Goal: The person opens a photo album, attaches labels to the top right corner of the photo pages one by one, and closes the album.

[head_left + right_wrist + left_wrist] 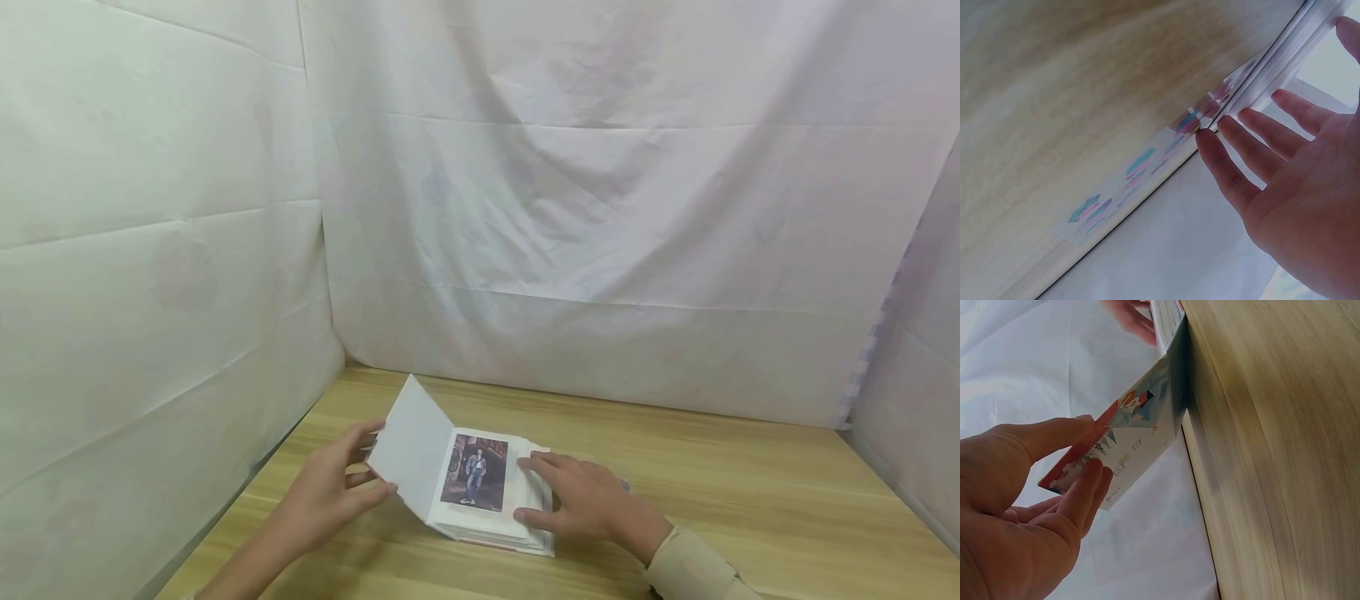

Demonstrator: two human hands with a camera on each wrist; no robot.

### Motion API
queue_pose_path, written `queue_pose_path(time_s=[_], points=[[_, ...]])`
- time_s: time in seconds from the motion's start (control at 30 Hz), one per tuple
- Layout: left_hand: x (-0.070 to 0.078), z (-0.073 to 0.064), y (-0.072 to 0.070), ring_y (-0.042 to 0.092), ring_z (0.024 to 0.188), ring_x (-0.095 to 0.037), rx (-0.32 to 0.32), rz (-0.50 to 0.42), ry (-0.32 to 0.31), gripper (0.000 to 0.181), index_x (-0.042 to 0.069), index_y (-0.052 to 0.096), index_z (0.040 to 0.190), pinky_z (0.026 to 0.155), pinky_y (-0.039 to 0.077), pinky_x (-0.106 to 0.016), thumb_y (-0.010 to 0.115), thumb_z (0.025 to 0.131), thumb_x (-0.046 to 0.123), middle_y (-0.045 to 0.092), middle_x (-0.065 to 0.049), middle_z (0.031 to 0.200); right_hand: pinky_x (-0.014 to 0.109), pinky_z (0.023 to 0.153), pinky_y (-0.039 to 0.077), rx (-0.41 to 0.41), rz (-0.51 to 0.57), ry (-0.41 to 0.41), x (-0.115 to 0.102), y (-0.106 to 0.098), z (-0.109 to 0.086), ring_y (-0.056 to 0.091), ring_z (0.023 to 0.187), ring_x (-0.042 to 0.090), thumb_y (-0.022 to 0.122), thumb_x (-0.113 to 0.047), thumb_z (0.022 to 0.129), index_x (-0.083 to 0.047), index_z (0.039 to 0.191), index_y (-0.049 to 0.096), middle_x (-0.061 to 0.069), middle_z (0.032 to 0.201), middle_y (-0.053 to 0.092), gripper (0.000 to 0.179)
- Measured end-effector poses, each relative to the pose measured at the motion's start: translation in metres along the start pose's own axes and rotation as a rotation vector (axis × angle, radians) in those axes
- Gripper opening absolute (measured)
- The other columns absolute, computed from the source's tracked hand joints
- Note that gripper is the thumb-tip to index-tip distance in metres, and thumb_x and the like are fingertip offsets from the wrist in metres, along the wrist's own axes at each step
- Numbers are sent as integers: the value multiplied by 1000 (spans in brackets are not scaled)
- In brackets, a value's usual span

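A small photo album (517, 521) lies on the table with its front cover (412, 450) raised at a slant to the left. The cover's inside is plain white; its outside, seen in the left wrist view, carries a red, blue and white printed picture (1135, 409). My left hand (326, 492) holds the cover by its free edge, thumb at the edge and fingers against the printed side. On the first page is a photo (476, 472) of a standing person. My right hand (581, 500) rests at the right side of the pages, its fingers spread and nearly straight.
Beside the album, in the right wrist view, a clear strip with blue, pink and purple marks (1141, 169) lies on the wooden table (712, 483). White cloth (600, 208) hangs behind the table and along both sides.
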State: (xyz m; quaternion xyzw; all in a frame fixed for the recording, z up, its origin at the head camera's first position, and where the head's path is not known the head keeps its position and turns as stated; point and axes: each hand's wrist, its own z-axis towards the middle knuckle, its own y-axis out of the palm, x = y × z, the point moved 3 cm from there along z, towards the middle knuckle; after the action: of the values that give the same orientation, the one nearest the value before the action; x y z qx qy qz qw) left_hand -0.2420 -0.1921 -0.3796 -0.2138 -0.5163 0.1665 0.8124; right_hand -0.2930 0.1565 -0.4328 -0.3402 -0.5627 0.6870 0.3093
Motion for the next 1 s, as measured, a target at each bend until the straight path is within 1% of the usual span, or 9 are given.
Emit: queue_pose_path(time_s=[0.1, 0.27, 0.37, 0.5, 0.6, 0.73, 1.0], points=[[-1, -1, -2, 67, 111, -25, 21, 51, -22, 79, 7, 53, 138, 83, 59, -24, 90, 69, 3, 70, -10, 119, 57, 100, 50, 1, -2, -5, 0, 0, 0, 54, 135, 30, 43, -82, 87, -29, 150, 47, 3, 151, 53, 82], [-2, -2, -4, 68, 103, -20, 40, 94, -50, 77, 6, 56, 134, 82, 59, -24, 93, 67, 9, 70, -7, 113, 56, 99, 50, 9, -1, -5, -1, 0, 0, 55, 134, 29, 43, -82, 88, -30, 149, 48, 2, 150, 54, 81], [-3, -2, -6, 68, 99, -18, 47, 115, -56, 76, 6, 57, 132, 82, 59, -24, 94, 66, 10, 69, -7, 111, 55, 98, 51, 25, 0, -10, -1, -1, -1, 56, 133, 28, 44, -81, 88, -29, 149, 49, 1, 148, 55, 80], [-3, -4, -8, 67, 97, -16, 53, 159, -46, 75, 5, 57, 132, 80, 58, -21, 94, 66, 12, 69, -5, 110, 54, 98, 51, 34, -3, -14, -1, -1, -1, 57, 132, 27, 45, -81, 88, -29, 148, 49, 0, 147, 56, 80], [-5, -4, -9, 66, 95, -14, 51, 186, -52, 75, 5, 58, 131, 78, 57, -19, 94, 66, 13, 69, -3, 107, 55, 99, 51, 30, -7, -11, 0, 0, 0, 56, 133, 28, 44, -82, 87, -29, 149, 48, 0, 148, 55, 81], [-7, -3, -11, 65, 89, -12, 35, 210, -77, 73, 6, 59, 129, 76, 57, -19, 94, 66, 16, 69, -3, 103, 58, 98, 50, 20, -6, -8, 1, 0, 0, 55, 134, 30, 43, -82, 87, -30, 149, 47, 2, 150, 54, 81], [-14, -3, -12, 63, 81, -12, 17, 306, -98, 74, 2, 62, 126, 70, 56, -21, 95, 63, 23, 68, -4, 95, 57, 98, 51, 26, 1, -11, 1, 0, 0, 56, 133, 30, 44, -82, 87, -30, 149, 48, 1, 149, 55, 80]])
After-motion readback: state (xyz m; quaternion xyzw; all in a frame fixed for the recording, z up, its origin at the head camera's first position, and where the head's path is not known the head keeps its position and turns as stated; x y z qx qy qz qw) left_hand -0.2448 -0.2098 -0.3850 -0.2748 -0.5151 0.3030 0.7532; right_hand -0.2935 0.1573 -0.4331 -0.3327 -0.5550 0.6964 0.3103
